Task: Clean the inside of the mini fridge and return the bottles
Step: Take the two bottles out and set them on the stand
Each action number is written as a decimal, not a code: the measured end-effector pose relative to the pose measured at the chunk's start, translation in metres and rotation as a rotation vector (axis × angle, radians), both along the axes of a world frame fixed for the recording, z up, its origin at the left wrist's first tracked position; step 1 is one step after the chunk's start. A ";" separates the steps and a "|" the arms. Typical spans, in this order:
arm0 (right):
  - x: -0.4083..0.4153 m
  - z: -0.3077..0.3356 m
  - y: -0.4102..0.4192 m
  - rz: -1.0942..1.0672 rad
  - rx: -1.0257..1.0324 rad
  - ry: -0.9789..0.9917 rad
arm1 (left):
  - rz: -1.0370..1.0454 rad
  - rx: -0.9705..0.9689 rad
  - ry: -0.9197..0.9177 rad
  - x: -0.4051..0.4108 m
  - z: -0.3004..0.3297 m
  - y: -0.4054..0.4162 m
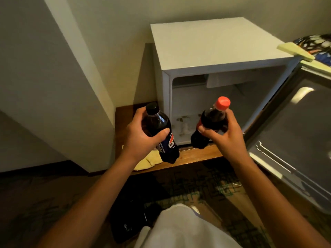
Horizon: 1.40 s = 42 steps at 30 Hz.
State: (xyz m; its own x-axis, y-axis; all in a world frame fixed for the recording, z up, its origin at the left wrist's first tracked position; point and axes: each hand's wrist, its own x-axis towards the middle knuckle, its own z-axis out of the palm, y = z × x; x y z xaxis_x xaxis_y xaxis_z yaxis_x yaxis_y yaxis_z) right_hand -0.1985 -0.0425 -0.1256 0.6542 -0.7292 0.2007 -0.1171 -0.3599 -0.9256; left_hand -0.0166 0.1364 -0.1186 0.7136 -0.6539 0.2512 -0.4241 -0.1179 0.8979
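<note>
A white mini fridge [211,45] stands on a wooden ledge [195,155], its door [293,133] swung open to the right. The inside looks bare, with dark stains on the floor of the compartment [184,122]. My left hand [143,136] grips a dark cola bottle with a black cap [161,129], held in front of the fridge's left edge. My right hand [225,133] grips a dark cola bottle with a red cap [213,119], held before the fridge opening. Both bottles are upright and slightly tilted.
A yellow cloth [146,162] lies on the ledge under the left bottle. Another yellow cloth [295,51] rests on the top of the open door. A white wall column [71,86] stands to the left. Patterned carpet [197,187] covers the floor below.
</note>
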 end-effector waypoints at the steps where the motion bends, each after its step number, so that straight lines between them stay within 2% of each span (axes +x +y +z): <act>1: 0.000 0.002 0.009 0.040 0.023 -0.008 | 0.012 -0.002 0.002 0.002 0.001 0.013; 10: 0.006 0.007 0.083 0.245 0.137 0.022 | 0.202 0.030 0.046 0.023 -0.001 0.120; 18: 0.041 -0.015 0.105 0.364 0.179 0.112 | 0.387 0.065 0.132 0.047 -0.024 0.156; 33: 0.190 -0.069 0.067 0.555 0.182 0.201 | 0.545 0.168 0.252 0.146 -0.074 0.123; 42: 0.272 -0.123 0.036 0.500 0.177 0.212 | 0.550 0.282 0.282 0.207 -0.110 0.079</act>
State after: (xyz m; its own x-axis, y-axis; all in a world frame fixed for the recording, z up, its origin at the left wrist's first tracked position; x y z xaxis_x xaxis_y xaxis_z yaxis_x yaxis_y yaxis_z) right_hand 0.0733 -0.0060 -0.2487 0.9411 -0.3310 -0.0690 -0.1616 -0.2611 -0.9517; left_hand 0.1906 0.2152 -0.2285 0.9742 -0.1905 -0.1206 0.0106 -0.4957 0.8684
